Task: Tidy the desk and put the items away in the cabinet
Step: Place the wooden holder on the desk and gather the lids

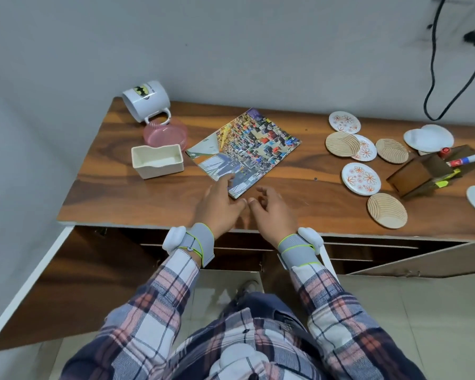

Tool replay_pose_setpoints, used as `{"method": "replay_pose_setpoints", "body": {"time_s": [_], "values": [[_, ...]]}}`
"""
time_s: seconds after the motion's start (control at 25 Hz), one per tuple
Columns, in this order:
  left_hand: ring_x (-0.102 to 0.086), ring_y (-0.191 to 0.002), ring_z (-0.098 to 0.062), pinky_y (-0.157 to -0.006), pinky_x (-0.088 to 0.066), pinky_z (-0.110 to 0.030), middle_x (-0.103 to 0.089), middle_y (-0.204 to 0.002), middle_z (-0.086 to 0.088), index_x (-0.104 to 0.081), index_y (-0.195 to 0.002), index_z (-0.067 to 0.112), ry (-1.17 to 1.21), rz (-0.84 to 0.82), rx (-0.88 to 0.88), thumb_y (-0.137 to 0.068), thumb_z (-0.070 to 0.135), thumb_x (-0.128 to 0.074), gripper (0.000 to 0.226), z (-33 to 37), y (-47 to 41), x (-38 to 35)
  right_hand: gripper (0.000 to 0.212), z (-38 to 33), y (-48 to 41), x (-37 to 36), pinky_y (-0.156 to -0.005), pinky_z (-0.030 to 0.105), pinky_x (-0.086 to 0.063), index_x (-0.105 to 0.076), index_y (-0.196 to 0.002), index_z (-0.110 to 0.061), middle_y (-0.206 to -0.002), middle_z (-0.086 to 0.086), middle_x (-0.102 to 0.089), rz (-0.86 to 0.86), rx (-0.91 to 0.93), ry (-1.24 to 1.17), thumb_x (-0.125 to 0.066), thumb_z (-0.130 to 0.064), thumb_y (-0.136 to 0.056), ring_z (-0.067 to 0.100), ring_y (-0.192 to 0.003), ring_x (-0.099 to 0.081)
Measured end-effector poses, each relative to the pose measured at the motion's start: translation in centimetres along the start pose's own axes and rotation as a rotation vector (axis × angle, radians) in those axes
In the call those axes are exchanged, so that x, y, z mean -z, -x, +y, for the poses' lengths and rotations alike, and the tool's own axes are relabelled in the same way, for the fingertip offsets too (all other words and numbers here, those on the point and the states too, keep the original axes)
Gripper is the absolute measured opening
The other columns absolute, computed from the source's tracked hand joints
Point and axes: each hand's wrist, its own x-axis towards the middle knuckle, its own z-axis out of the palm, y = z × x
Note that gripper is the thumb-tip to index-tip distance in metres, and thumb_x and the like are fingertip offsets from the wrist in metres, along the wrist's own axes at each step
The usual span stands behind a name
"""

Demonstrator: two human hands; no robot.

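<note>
A colourful magazine [247,149] lies flat in the middle of the wooden desk [126,193]. My left hand [220,205] rests at its near corner, fingers straight and touching the cover's edge. My right hand [272,208] hovers just right of that corner with loosely curled fingers, holding nothing. At the back left a white mug [146,101] lies tipped against a pink bowl [166,133], with a white rectangular holder [158,161] in front. Below the desk the cabinet door [72,281] on the left stands open.
Several round coasters [361,178], some floral and some ribbed wood, are scattered on the right. A brown wooden box [420,174] with markers lies tipped beside them. White dishes [428,138] sit at the far right. A black cable [433,64] hangs on the wall.
</note>
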Motion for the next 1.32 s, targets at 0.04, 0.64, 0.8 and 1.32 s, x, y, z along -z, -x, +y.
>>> {"method": "replay_pose_setpoints", "body": {"time_s": [0.04,0.64,0.8,1.32], "values": [[-0.043,-0.132,-0.025,-0.107,-0.039,-0.045,-0.051,-0.137,-0.003,-0.040,-0.144,0.025,-0.053,-0.003,-0.015,-0.086,0.030,-0.066,0.064,0.2,-2.1,-0.1,0.042,0.3,-1.6,0.1,-0.095,0.039,-0.046,-0.051,-0.132,-0.023,-0.128,0.006,-0.058,-0.005,-0.031,0.006,-0.056,-0.040,-0.093,0.027,-0.115,-0.058],[-0.025,-0.141,-0.028,-0.112,-0.020,-0.049,-0.033,-0.154,0.001,-0.046,-0.137,0.048,-0.664,-0.085,-0.027,-0.096,0.054,-0.039,0.042,0.7,-11.2,-0.1,0.050,-3.2,-9.4,-0.4,-0.096,0.027,-0.042,-0.045,-0.137,-0.022,-0.131,-0.006,-0.054,0.066,-0.256,-0.423,-0.059,-0.009,-0.091,0.012,-0.116,-0.054],[-0.032,-0.135,-0.031,-0.108,-0.027,-0.048,-0.037,-0.151,-0.001,-0.037,-0.145,0.044,-0.520,-0.233,-0.060,-0.099,0.051,-0.035,0.046,1.7,-11.2,1.0,0.049,-5.2,-8.2,-0.4,-0.106,0.035,-0.044,-0.061,-0.125,-0.020,-0.130,-0.002,-0.061,0.248,-0.183,-0.463,-0.048,0.006,-0.085,0.018,-0.121,-0.055],[-0.039,-0.141,-0.023,-0.115,-0.034,-0.044,-0.036,-0.156,-0.005,-0.011,-0.157,0.024,0.236,-0.503,-0.355,-0.088,0.045,-0.048,0.082,5.6,-10.3,1.1,0.044,-10.1,-4.2,5.4,-0.083,0.026,-0.044,-0.066,-0.117,-0.025,-0.112,-0.010,-0.068,0.552,0.201,0.093,-0.054,-0.001,-0.082,0.002,-0.088,-0.056]]}}
